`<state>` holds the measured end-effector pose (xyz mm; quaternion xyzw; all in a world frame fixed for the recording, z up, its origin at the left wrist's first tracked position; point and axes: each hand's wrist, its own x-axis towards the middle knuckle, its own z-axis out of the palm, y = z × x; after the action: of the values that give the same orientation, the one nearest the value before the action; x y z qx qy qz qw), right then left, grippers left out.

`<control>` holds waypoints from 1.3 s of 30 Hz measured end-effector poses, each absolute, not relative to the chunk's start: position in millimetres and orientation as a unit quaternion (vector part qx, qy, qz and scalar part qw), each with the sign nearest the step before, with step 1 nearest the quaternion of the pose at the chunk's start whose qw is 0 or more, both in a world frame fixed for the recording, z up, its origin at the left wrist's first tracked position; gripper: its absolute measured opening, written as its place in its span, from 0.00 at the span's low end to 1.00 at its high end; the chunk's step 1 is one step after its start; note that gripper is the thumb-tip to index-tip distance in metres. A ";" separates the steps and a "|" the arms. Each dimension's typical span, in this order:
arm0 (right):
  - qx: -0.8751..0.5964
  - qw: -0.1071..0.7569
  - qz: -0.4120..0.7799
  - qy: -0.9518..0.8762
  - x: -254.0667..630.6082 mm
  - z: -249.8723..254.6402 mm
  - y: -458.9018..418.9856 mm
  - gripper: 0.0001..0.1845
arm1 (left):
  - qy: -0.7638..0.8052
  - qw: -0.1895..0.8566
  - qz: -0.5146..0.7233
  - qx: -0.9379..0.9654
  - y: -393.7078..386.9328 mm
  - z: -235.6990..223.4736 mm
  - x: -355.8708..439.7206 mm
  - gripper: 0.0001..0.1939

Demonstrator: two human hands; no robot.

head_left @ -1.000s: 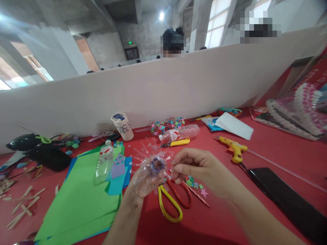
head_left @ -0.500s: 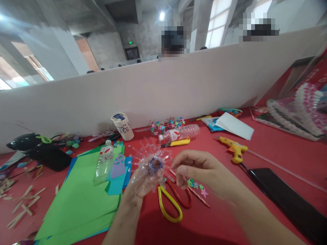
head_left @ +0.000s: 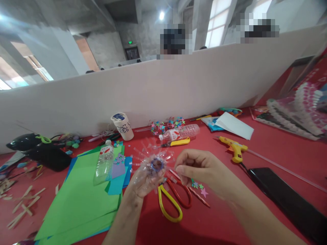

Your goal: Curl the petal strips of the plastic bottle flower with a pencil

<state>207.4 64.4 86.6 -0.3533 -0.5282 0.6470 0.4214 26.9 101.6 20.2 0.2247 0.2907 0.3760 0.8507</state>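
My left hand (head_left: 144, 183) is closed around a clear plastic bottle piece (head_left: 145, 160), cut into strips that fan outward like petals. A blue-purple ring (head_left: 157, 164) circles the opening at its centre, facing me. At the fan's right edge is my right hand (head_left: 196, 168), thumb and fingertips pinched together; whether a strip is between them I cannot make out. Below the hands lie scissors (head_left: 170, 207) with one yellow and one red handle. Beside them are a pink twisted stick (head_left: 200, 198) and several foam stars (head_left: 203, 193).
On the red table (head_left: 217, 221), green paper sheets (head_left: 81, 197) and a clear bottle (head_left: 104, 163) lie left. Behind are a white cup (head_left: 123, 126), another bottle (head_left: 181, 132) and a yellow cutter (head_left: 180, 142). Rightward lie a yellow glue gun (head_left: 233, 148) and a black case (head_left: 283, 197).
My right hand has shifted slightly right, its fingertips drawing closer together. The bottle piece has turned a little in my left hand, its strips showing more clearly.
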 end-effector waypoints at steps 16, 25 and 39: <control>-0.352 0.430 0.627 -0.546 205.9 88.7 62.1 0.05 | 0.305 0.841 0.391 0.217 99.4 23.1 28.8 0.14; -0.310 0.431 0.642 -0.553 209.8 88.9 63.1 0.05 | 0.290 0.842 0.399 0.218 97.4 32.9 30.2 0.14; -0.350 0.426 0.623 -0.555 206.2 88.5 62.9 0.05 | 0.295 0.834 0.411 0.221 100.0 24.9 28.3 0.14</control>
<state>206.2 62.9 88.5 -0.3500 -0.5549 0.6230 0.4260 28.3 100.0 24.9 0.2212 0.2953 0.4110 0.8336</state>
